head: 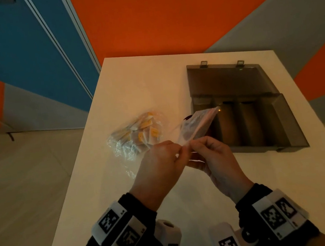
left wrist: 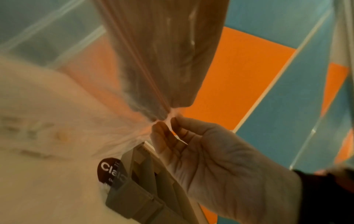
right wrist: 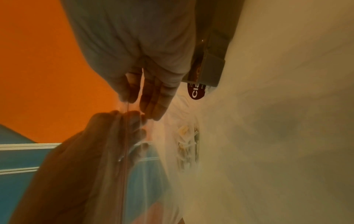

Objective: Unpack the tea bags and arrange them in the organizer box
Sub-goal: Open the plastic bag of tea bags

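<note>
I hold a clear zip bag (head: 198, 125) in the air over the white table (head: 133, 81). My left hand (head: 180, 149) and right hand (head: 192, 145) both pinch its near edge, fingertips almost meeting. In the left wrist view, the left hand (left wrist: 166, 121) pinches the zip bag (left wrist: 162, 60) by the strip at its corner. The right hand (right wrist: 139, 106) grips the same seam. What is in the bag is unclear. A second clear bag of yellow-tagged tea bags (head: 137, 135) lies on the table to the left. The grey organizer box (head: 296, 128) stands open at the right, with its compartments dark.
The box lid (head: 227, 78) lies flat behind the box. A dark red round label (left wrist: 111, 171) shows beside the box's near left corner. The table's left edge drops to a light floor (head: 24, 187). Orange, blue and grey walls stand behind.
</note>
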`<state>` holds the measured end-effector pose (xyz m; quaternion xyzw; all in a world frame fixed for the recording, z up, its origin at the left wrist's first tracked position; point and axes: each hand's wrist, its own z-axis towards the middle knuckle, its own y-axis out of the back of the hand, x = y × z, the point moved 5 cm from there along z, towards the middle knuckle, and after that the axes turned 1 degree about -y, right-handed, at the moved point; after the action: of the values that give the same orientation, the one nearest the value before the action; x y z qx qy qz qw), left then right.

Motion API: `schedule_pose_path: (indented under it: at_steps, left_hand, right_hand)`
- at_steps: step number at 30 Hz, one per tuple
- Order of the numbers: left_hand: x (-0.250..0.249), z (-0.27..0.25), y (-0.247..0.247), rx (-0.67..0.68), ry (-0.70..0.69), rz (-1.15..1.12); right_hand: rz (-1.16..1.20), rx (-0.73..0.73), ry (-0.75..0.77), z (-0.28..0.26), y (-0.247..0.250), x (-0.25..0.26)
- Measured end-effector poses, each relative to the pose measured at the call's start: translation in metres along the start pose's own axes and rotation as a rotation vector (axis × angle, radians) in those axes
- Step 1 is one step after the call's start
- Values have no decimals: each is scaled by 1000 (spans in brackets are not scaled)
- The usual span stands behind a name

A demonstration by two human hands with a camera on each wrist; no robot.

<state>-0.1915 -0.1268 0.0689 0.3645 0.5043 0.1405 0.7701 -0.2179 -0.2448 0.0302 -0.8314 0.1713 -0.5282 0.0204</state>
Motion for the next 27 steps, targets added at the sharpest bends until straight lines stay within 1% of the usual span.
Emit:
schedule_pose_path:
  at_steps: [3,5,8,12,13,16,17,18,21,22,24,27]
  left_hand:
    - [12,-5,3,-134,66,-164]
    - [13,-12,1,-184,102,-228]
    - [12,-19,-2,-207,137,-263]
    - [10,-27,-2,-218,181,-291]
    - [13,-30,0,-240,230,-319]
    - [32,-32,16,-365,467,-429]
    - [39,-30,22,-389,510,-461]
    - [45,-29,27,-384,537,-485]
    - [43,-24,26,-241,554,-453]
    - [40,-25,23,-207,535,-423]
    - [31,-26,18,-183,476,-361]
    - [20,-24,13,-130,373,-287]
  right_hand:
    - [-138,-25,50,0,2,1]
    - [-235,-39,98,-1,1,2]
    - [-274,-42,128,-4,0,-1]
    - [-221,-24,124,-6,-2,-3]
    - [-194,-19,113,-7,-2,-4]
    - [-46,-27,37,-8,7,-14]
    - [-12,-35,13,-9,12,-17]
    - [13,-36,-8,-10,17,-20]
    - [-9,25,-38,-11,19,-20]
    - [-46,49,-36,-10,17,-17]
    - [-130,83,-11,-9,13,-12]
    - [-231,68,25,-6,11,-10]
